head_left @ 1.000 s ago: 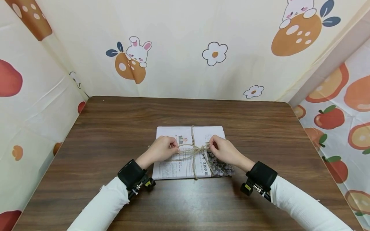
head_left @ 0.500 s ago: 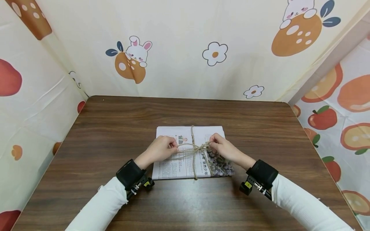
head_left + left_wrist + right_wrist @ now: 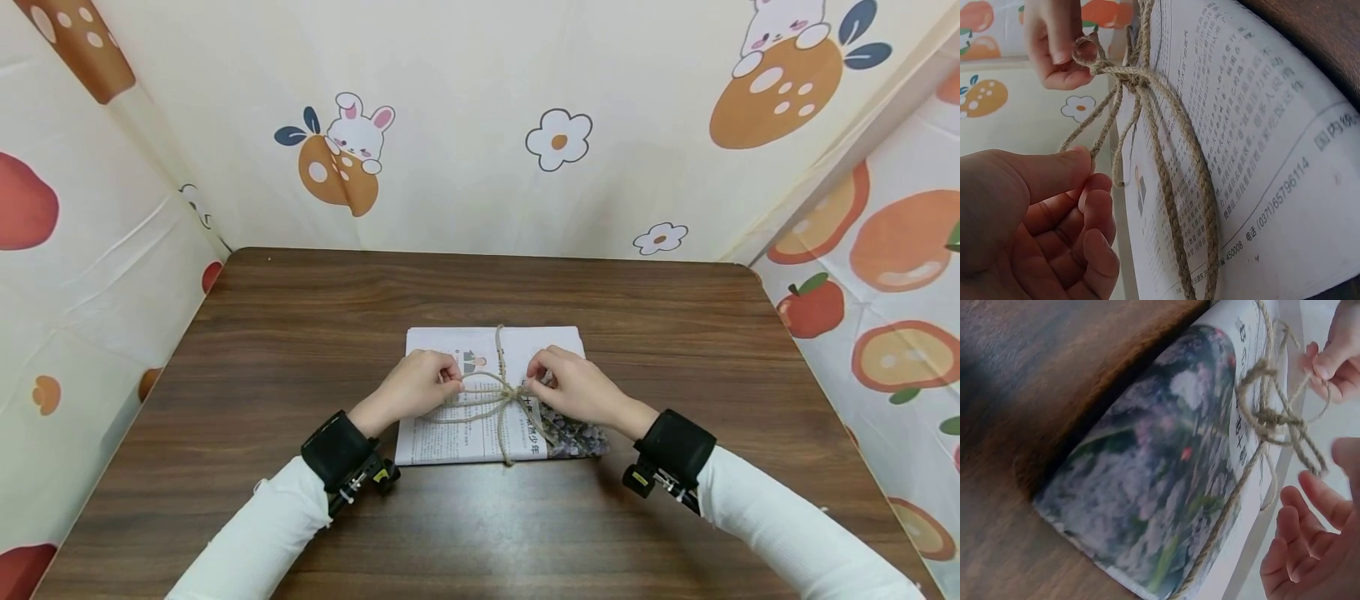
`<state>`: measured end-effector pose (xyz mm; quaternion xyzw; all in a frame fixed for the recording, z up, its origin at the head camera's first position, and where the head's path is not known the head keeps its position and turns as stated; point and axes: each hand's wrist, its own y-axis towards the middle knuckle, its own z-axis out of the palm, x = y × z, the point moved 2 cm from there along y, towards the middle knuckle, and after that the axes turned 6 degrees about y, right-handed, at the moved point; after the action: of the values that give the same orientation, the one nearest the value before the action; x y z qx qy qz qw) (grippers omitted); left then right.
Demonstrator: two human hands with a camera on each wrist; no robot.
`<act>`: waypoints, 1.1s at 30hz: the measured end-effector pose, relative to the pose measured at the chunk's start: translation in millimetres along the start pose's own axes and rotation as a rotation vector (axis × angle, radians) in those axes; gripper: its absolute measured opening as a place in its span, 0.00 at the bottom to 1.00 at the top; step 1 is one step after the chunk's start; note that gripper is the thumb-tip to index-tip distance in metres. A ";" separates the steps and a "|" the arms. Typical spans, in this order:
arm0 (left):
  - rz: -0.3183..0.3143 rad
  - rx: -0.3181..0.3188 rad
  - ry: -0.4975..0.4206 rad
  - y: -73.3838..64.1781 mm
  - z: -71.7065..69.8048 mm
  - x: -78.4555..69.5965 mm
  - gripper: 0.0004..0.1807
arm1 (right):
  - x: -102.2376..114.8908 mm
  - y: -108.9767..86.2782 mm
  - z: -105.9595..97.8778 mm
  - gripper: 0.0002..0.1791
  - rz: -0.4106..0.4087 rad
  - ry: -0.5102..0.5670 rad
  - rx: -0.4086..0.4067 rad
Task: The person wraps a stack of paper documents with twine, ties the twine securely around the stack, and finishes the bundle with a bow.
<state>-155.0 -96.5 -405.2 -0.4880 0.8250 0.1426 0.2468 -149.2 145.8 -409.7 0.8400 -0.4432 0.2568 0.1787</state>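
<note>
A folded stack of newspapers point(image 3: 442, 448) lies on the table, bound crosswise with twine point(image 3: 512, 392) knotted near its middle. Loops and loose ends spread from the knot. With thumb and forefinger, my left hand point(image 3: 416, 386) pinches a loop of twine left of the knot; the left wrist view shows the twine point(image 3: 1102, 134) leading into that pinch. Right of the knot is my right hand point(image 3: 581, 389). Seen from the right wrist, its thumb and forefinger point(image 3: 1322, 497) stand apart, close to a twine loop point(image 3: 1305, 447), and the other fingers are loosely bent.
The brown wood-grain table point(image 3: 337, 292) extends around the stack. A printed cloth wall point(image 3: 465, 167) rises along its far edge, with more patterned cloth on the left and right sides. Black camera bands point(image 3: 343, 457) sit on both wrists.
My right hand has shifted slightly left toward the knot, and its fingertips have parted from the twine they pinched. The left hand keeps its hold almost in place.
</note>
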 end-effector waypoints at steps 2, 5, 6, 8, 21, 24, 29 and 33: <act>-0.003 0.002 0.003 0.0 0.0 0.4 0.08 | 3.1 -0.1 1.6 0.03 -0.036 -0.041 -0.003; -0.001 0.006 0.003 -0.3 0.1 0.9 0.08 | 4.8 0.2 2.7 0.02 -0.048 -0.057 -0.015; -0.002 0.009 0.003 -0.5 0.2 1.2 0.08 | 4.6 0.3 2.9 0.02 -0.046 -0.049 -0.018; -0.003 0.014 0.006 -1.0 0.2 1.7 0.08 | 3.4 0.0 3.0 0.03 -0.029 -0.036 -0.026; -0.007 0.033 0.028 -5.4 -0.4 8.3 0.07 | -2.6 -6.0 -0.7 0.02 0.061 0.013 -0.096; -0.019 0.039 0.036 -6.3 0.0 11.1 0.07 | -4.2 -8.1 -1.4 0.02 0.089 0.029 -0.093; -0.039 0.047 0.050 -7.9 -0.2 15.1 0.07 | -6.8 -11.0 -2.8 0.03 0.140 0.055 -0.073; -0.028 0.044 0.052 -8.8 0.8 16.9 0.07 | -9.4 -12.4 -5.2 0.04 0.182 0.072 -0.061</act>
<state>-153.9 -112.8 -415.0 -0.4977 0.8270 0.1082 0.2379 -144.7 161.5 -412.0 0.7806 -0.5187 0.2884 0.1961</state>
